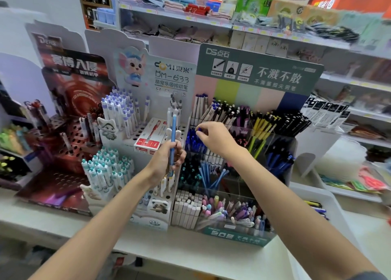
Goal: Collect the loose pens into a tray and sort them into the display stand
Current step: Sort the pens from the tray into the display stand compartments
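Left hand [167,160] grips a light-blue pen [173,137] upright; right hand [213,139], further right, pinches a dark-blue pen [198,129] over the display stand [237,235].

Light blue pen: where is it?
Head view, centre: the light blue pen stands upright in the left hand, before the red box, left of the right hand.

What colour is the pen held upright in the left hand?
The pen is light blue; head view.

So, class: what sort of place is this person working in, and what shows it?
Most likely a shop's stationery aisle: a white card display stand packed with pens, a green printed header board over clear pen compartments, and white shelves of packaged goods behind.
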